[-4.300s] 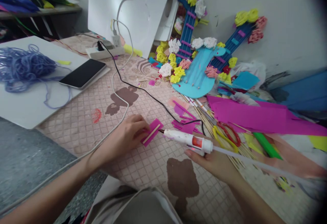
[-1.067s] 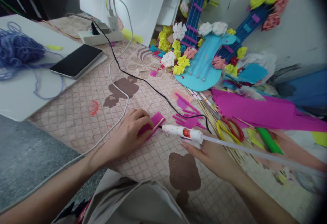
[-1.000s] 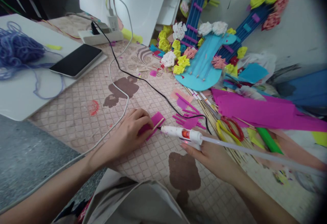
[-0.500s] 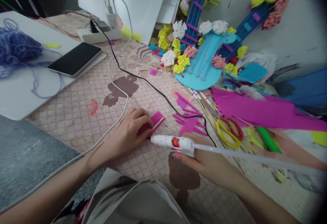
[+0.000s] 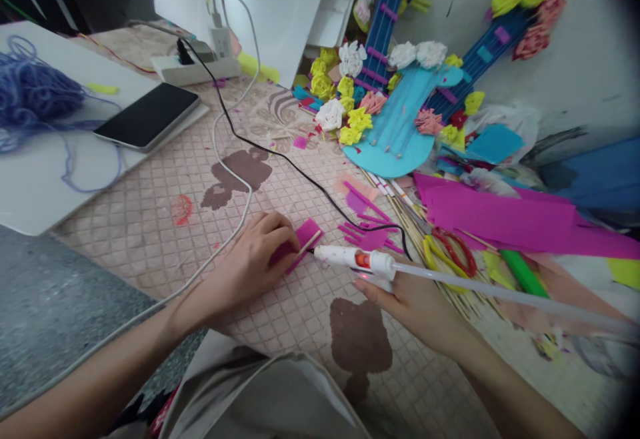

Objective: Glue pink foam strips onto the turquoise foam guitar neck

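My left hand (image 5: 265, 249) is closed over a small magenta paper strip (image 5: 309, 231) and a thin pale wooden stick (image 5: 311, 241) lying along it, pressing both on the table. My right hand (image 5: 400, 299) grips a white hot glue gun (image 5: 350, 259), with a long clear glue stick (image 5: 450, 277) trailing out of its back. The gun's dark nozzle is at the stick's right end, close to the paper edge; whether it touches cannot be made out. Just beyond the gun lie several magenta-wrapped sticks (image 5: 367, 229).
Yellow-handled scissors (image 5: 445, 269), red-handled scissors (image 5: 463, 252), bare sticks and magenta paper (image 5: 505, 215) lie at the right. A black cable (image 5: 295, 162) crosses the table. Paper-flower guitars (image 5: 395, 125) lean at the back; a phone (image 5: 150, 115) and purple yarn (image 5: 37, 95) lie left.
My right hand has moved the glue gun a little right and away from me, its nozzle shifting toward the outer end of the stick. My left hand stays put.
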Demonstrator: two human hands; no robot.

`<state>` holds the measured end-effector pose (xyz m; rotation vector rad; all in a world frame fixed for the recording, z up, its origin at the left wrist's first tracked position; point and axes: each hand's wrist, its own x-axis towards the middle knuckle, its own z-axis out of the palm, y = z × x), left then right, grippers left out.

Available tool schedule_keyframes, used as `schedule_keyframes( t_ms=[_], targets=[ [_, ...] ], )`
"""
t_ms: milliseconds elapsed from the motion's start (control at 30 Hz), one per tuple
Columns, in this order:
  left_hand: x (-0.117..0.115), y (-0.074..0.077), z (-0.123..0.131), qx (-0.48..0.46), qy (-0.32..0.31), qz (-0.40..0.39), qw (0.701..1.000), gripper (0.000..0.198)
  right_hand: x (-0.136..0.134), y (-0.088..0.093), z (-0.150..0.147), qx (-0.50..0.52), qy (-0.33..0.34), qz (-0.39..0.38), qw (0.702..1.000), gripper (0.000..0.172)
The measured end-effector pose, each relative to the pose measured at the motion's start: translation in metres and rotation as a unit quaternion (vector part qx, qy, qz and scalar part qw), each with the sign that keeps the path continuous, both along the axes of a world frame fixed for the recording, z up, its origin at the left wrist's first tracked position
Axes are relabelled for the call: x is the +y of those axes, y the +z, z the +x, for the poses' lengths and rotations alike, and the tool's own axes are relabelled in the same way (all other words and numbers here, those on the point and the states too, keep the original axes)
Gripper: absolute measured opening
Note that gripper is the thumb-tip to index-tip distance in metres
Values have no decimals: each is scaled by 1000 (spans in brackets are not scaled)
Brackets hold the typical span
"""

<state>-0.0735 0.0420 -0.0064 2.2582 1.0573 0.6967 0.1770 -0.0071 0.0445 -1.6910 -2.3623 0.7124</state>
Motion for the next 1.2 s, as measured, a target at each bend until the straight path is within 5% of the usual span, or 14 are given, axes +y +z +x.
schedule_keyframes(
  t_ms=[1200],
  targets=[
    [-2, 5, 0, 10, 3, 8, 1000, 13, 6, -5, 13, 71, -105, 87, 988, 28]
  ],
)
